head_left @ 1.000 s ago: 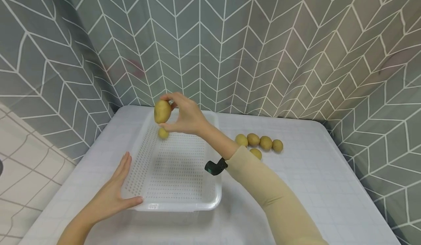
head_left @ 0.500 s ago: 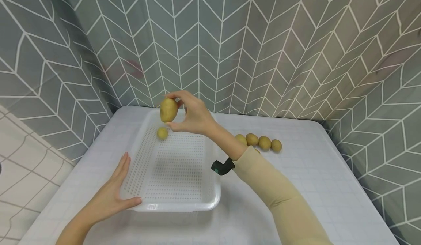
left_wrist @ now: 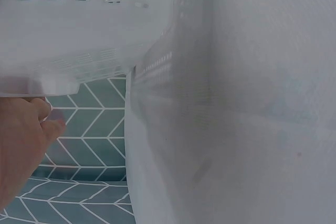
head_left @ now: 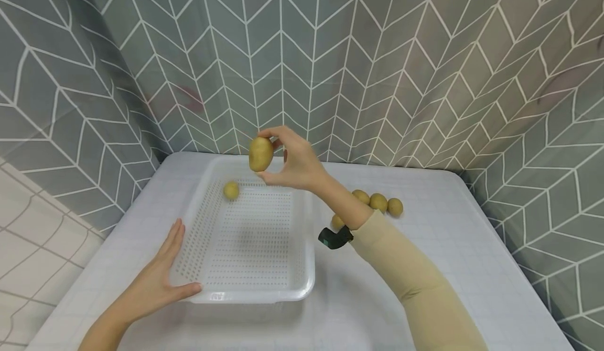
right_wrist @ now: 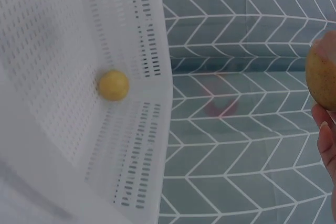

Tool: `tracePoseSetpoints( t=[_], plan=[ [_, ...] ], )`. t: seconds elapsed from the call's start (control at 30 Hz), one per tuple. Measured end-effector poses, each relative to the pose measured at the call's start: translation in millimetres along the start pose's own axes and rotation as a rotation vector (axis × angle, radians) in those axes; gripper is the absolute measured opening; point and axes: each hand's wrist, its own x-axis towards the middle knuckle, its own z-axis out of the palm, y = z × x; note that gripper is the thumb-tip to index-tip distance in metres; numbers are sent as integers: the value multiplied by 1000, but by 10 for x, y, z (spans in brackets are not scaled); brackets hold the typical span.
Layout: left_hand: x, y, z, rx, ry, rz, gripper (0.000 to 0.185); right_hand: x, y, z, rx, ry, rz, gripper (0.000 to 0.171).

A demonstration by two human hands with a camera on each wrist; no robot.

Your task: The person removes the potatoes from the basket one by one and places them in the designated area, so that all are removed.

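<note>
Yellow potato point(head_left: 260, 153) pinched in the right hand's point(head_left: 294, 162) grip above the white basket point(head_left: 302, 267) (left hand point(head_left: 155, 283) flat, steadying its near corner): lowering and release judged next.

A white table point(head_left: 424, 267) w/ a faint square pattern stands in a corner, grey zigzag walls behind it & on both sides. A white plastic tray point(head_left: 302, 256) full of little holes sits flat on the table's left half, long side going away from the person. To the right of the tray, small yellow-brown potatoes point(head_left: 378, 202) lie right on the table top, 3 in a row, close or touching, & 1 more potato point(head_left: 337, 221) a bit nearer, just beside the tray. The left hand point(head_left: 158, 283) lies flat on the table, thumb along the tray's near-left corner.
</note>
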Motion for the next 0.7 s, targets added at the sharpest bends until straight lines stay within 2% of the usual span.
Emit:
tracePoseSetpoints(
  t=[0.7],
  plan=[
    [10,-14,8,2,-2,-10,126,-208,123,-336,-61,26,17,66]
  ],
)
